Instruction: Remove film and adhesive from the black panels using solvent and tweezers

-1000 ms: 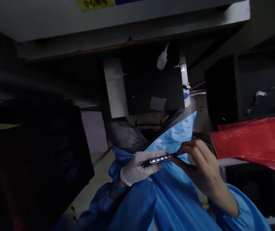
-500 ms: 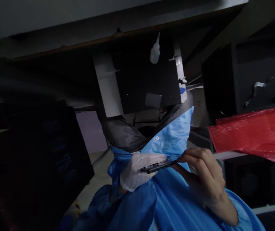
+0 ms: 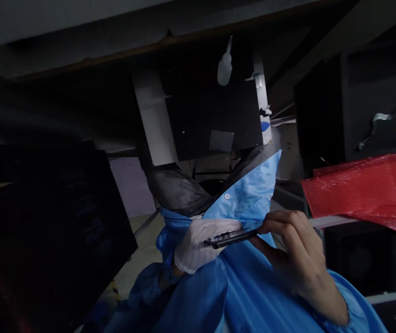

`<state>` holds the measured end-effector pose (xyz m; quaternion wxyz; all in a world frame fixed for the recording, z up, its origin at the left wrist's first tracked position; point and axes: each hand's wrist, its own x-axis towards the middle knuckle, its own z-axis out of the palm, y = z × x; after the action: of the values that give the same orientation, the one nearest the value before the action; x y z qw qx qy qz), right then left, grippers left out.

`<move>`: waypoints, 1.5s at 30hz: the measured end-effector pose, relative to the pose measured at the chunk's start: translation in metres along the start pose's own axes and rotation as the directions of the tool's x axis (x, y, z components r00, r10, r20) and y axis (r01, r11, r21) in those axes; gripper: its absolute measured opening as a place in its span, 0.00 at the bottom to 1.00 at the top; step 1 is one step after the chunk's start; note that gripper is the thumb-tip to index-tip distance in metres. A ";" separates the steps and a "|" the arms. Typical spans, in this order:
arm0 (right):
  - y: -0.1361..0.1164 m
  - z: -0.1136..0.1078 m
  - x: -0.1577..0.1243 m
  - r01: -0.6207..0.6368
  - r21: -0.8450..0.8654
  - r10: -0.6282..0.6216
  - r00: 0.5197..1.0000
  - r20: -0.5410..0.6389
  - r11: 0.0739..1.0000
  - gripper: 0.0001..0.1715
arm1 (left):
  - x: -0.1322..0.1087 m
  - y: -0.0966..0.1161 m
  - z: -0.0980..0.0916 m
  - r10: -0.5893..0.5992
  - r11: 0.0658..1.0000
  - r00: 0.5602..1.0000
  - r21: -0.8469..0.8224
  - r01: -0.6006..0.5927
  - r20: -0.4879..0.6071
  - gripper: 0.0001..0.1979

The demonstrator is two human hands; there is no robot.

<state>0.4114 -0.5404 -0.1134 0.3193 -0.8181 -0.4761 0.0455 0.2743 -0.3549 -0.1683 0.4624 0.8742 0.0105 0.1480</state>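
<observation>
A thin, flat black piece (image 3: 230,238) is held in front of the blue coat, seen nearly edge-on, so its kind cannot be made out. My left hand (image 3: 201,240), in a whitish glove, is closed around its left part from behind. Bare, my right hand (image 3: 296,249) pinches the right end of the piece between thumb and fingers. Some of the gloved fingers are hidden behind the piece.
A dark drawer or board (image 3: 215,115) lies beyond my lap, with a small white dropper bottle (image 3: 224,69) and a grey card (image 3: 221,140) on it. Red bubble wrap (image 3: 360,187) lies at right. A large dark box (image 3: 52,231) stands at left.
The view has shifted slightly. Both hands keep hold of the black piece, which shows a little more of its face now.
</observation>
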 end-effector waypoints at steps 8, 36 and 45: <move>-0.005 0.002 -0.004 -0.036 -0.045 0.036 0.999 0.001 0.998 0.04 | 0.001 -0.001 0.004 0.005 1.000 0.999 -0.027 -0.006 -0.043 0.08; -0.013 -0.004 -0.002 -0.007 -0.107 0.014 0.998 0.065 0.994 0.07 | -0.009 -0.003 0.007 -0.017 0.999 0.999 -0.044 0.015 -0.044 0.10; -0.034 -0.001 0.009 -0.015 -0.076 0.020 0.997 0.070 0.997 0.13 | -0.010 0.001 0.003 -0.097 0.970 0.994 -0.222 0.104 0.040 0.14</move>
<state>0.3910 -0.5222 -0.0918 0.2705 -0.8316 -0.4813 0.0593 0.2649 -0.3596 -0.1713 0.5649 0.8169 0.0315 0.1122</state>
